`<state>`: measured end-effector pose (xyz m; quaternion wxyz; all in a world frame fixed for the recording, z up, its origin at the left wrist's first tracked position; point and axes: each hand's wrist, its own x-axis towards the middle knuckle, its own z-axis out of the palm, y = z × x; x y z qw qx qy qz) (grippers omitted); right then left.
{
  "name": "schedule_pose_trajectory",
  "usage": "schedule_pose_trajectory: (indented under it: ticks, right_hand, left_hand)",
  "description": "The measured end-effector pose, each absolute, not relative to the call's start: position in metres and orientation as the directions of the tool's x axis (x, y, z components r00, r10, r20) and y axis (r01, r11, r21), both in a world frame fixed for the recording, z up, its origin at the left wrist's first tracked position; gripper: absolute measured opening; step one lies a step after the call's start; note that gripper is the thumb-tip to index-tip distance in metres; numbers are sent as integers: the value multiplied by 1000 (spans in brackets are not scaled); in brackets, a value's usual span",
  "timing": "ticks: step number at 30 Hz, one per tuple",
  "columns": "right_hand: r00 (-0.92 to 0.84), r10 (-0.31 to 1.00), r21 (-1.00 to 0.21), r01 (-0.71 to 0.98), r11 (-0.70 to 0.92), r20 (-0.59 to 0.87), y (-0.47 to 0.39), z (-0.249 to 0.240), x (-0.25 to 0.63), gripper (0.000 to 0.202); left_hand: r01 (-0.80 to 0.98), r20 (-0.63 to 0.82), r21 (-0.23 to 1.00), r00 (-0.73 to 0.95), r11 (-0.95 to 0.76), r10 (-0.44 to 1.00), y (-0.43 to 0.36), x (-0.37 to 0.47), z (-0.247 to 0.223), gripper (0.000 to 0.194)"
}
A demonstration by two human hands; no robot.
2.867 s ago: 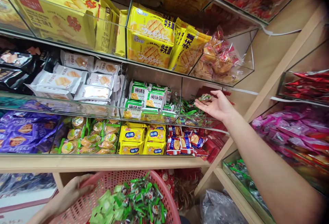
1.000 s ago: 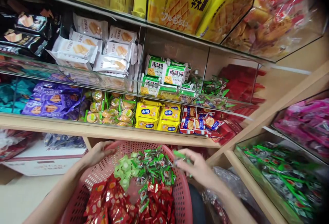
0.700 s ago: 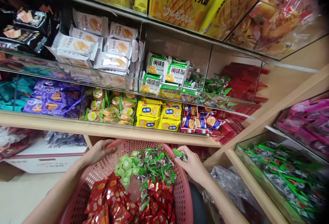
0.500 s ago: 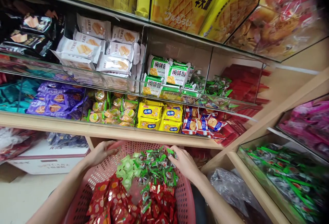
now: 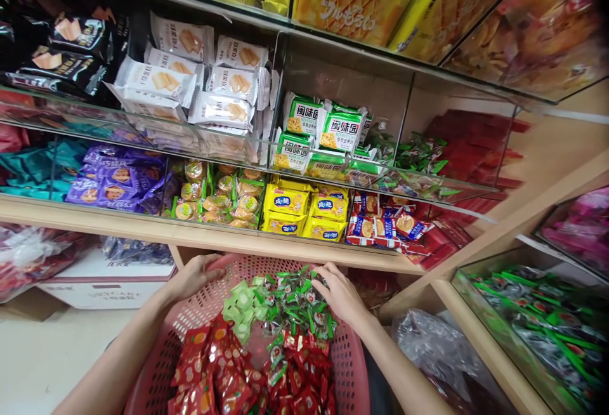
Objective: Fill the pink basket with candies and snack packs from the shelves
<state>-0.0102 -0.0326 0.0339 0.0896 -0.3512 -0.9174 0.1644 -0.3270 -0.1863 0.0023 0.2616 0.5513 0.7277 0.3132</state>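
Note:
A pink perforated plastic basket (image 5: pixel 190 316) stands low against the shelf front. My left hand (image 5: pixel 196 277) is closed on its far left rim, fingers hooked over the edge. On the far right rim, my right hand (image 5: pixel 340 294) is closed with its thumb inside, touching or very near the green-and-clear wrapped candies (image 5: pixel 299 297); part of its grip is hidden. Beside those lie pale green wrapped candies (image 5: pixel 245 310). Red wrapped packets (image 5: pixel 219 364) fill the near part of the basket.
Glass-fronted shelves hold white cake packs (image 5: pixel 162 82), green-and-white packs (image 5: pixel 340 129), yellow packs (image 5: pixel 285 202) and purple packs (image 5: pixel 114 177). A wooden ledge (image 5: pixel 228 242) runs above the basket. At right are a bin of green-wrapped sweets (image 5: pixel 537 326) and a clear plastic bag (image 5: pixel 428 339).
The whole view has shifted, so shelves and basket sit slightly further right in it. Both hands remain at the basket's rim, and its contents look the same.

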Motion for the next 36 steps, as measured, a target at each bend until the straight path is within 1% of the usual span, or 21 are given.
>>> schedule_pose_trajectory:
  ticks: [3,5,8,10,11,12,14,15,16,17,18,19,21,23,25,27,31,33,36]
  right_hand:
    - [-725,687,-366,626,689,54,-34,34,-10,28]
    - [-712,697,-407,615,675,81,-35,36,-8,29]
    - [-676,723,-514,574,638,142,-37,38,-2,29]
    - [-626,758,-617,527,585,183,-41,37,3,29]
    - [-593,786,-691,494,528,176,-43,35,6,30]
    - [-557,819,-780,450,435,135,-45,32,9,31]
    - [-509,861,-930,327,169,-22,-49,24,14,34]
    - [-503,859,-963,268,44,-100,-51,20,17,36]
    - [-501,853,-973,228,-36,-148,-52,15,21,36]
    - [-496,855,-975,215,-47,-151,-54,11,24,36]
    - [-485,868,-972,233,11,-106,-55,9,27,36]
    - [-474,880,-956,273,112,-32,-57,6,29,37]
    - [-460,878,-871,367,327,136,-62,4,34,42]
    - [-470,851,-779,433,454,235,-68,2,38,45]
    - [-493,835,-731,472,493,244,-73,-3,40,45]
    - [-545,808,-677,511,531,223,-75,-8,41,45]
    - [-669,724,-485,583,652,170,-70,-21,41,52]
    - [-658,736,-411,634,655,159,-66,-26,40,56]
    - [-599,788,-377,704,603,142,-61,-33,37,63]
  left_hand:
    - [641,-35,741,-261,200,965,-186,-326,2,38]
    - [641,-36,740,-261,201,965,-187,-326,4,39]
    - [640,-45,740,-257,205,965,-189,-324,10,40]
    - [637,-51,742,-256,208,965,-190,-323,15,41]
    - [635,-52,743,-261,211,964,-190,-322,16,42]
    - [636,-55,741,-265,217,963,-190,-322,17,42]
    - [637,-62,736,-273,229,960,-190,-322,18,43]
    - [636,-66,736,-275,232,959,-190,-322,18,43]
    - [631,-68,740,-274,233,959,-190,-321,18,43]
    - [625,-70,745,-272,232,960,-189,-322,18,43]
    - [620,-71,751,-269,229,960,-189,-322,17,43]
    - [616,-71,754,-269,228,961,-189,-322,17,43]
    - [618,-73,751,-271,232,960,-188,-322,16,43]
    - [620,-74,749,-271,233,960,-187,-322,15,42]
    - [610,-77,757,-269,232,960,-187,-322,14,43]
    - [604,-78,763,-266,230,961,-187,-322,13,43]
    - [628,-74,741,-278,240,958,-188,-322,13,43]
    - [634,-79,731,-286,251,955,-189,-322,14,44]
    - [629,-84,732,-299,263,951,-189,-322,15,46]
